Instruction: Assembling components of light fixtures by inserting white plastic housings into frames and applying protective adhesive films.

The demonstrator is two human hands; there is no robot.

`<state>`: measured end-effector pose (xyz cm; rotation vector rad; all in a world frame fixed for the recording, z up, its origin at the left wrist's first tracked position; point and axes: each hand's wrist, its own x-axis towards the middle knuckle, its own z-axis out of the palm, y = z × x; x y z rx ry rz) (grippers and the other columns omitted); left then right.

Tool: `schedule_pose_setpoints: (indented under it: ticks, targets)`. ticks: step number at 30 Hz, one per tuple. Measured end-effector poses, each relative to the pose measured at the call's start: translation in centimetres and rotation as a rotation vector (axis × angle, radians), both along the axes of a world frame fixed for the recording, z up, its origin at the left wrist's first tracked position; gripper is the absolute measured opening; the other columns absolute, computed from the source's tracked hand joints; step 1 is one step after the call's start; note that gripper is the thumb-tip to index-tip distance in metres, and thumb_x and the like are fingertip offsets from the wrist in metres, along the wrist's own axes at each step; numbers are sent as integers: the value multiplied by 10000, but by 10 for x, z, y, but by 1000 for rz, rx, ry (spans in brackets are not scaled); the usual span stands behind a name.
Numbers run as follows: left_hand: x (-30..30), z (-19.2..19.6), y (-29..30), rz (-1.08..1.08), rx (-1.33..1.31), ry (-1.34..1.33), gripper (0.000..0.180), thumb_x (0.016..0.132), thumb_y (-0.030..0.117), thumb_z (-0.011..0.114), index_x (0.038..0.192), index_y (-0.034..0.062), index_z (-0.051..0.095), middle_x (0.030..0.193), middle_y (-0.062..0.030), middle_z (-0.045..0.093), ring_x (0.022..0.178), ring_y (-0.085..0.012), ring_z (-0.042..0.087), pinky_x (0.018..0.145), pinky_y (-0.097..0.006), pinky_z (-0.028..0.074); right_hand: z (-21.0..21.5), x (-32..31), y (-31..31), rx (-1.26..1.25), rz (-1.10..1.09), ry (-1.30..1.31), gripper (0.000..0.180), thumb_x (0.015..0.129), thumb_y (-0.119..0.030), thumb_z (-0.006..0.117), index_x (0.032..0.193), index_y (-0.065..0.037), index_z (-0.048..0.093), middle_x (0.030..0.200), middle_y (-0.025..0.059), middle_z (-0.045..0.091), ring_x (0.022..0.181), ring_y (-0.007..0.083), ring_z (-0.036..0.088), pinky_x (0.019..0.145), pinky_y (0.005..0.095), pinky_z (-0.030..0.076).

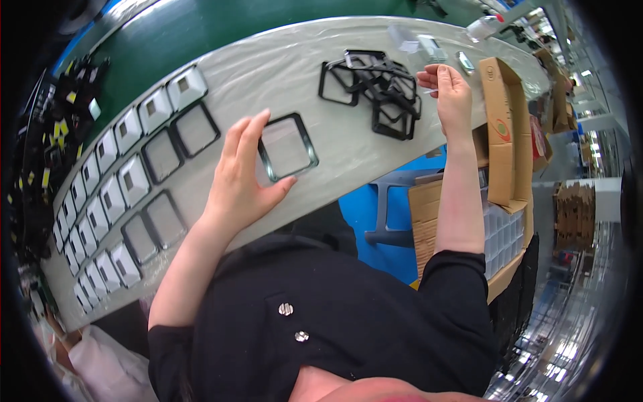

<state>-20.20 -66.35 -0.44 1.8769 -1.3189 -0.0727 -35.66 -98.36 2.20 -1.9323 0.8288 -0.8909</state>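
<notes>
While the left hand (238, 181) is pinching a square black frame (288, 147) in a closed grip above the table (335, 154), the right hand (452, 97) is pinching a small clear piece (431, 90) just right of a pile of black frames (375, 87).

At your left, rows of square white plastic parts (100, 194) lie on the pale grey table covering (348, 161), beside a green conveyor belt (201, 33). At your right stands an open brown cardboard box (504, 127), with a blue plastic stool (375, 214) below.
</notes>
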Motion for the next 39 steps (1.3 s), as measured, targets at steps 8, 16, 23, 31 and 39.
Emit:
schedule_pose_setpoints:
  ticks: [8, 16, 23, 31, 39]
  targets:
    - [-3, 20, 21, 47, -160, -2, 981, 584, 95, 823, 1417, 21, 310, 1324, -181, 424, 1193, -347, 458, 976, -397, 437, 16, 36, 172, 432, 425, -197, 191, 907, -83, 635, 1070, 17, 629, 799, 9, 612, 673, 73, 584, 613, 202, 446]
    - [0, 13, 47, 12, -239, 89, 1154, 564, 62, 880, 1478, 22, 176, 1301, -150, 432, 1170, -236, 493, 1001, -379, 439, -1, 57, 201, 109, 455, -46, 260, 790, -8, 657, 1031, -38, 562, 700, -35, 496, 668, 39, 477, 597, 186, 383]
    - [7, 12, 53, -15, -228, 95, 1172, 561, 48, 877, 1483, 27, 155, 1292, -152, 430, 1179, -231, 485, 997, -374, 431, 2, 72, 207, 724, 673, -156, 465, 853, -33, 653, 1245, -4, 405, 816, 49, 625, 742, 85, 580, 654, 203, 447]
    - [7, 16, 55, 18, -194, 106, 1209, 545, 47, 882, 1489, 28, 126, 1274, -146, 430, 1170, -231, 488, 980, -368, 429, -7, 74, 224, 907, 633, -249, 493, 836, -34, 672, 1243, 10, 398, 814, 32, 617, 730, 90, 585, 682, 238, 482]
    - [6, 18, 55, 58, -158, 67, 1214, 516, 75, 895, 1483, 23, 165, 1253, -136, 450, 1155, -221, 494, 970, -359, 432, -6, 73, 229, 828, 579, -232, 471, 842, -21, 666, 1228, -2, 396, 801, 30, 606, 717, 71, 581, 656, 217, 484]
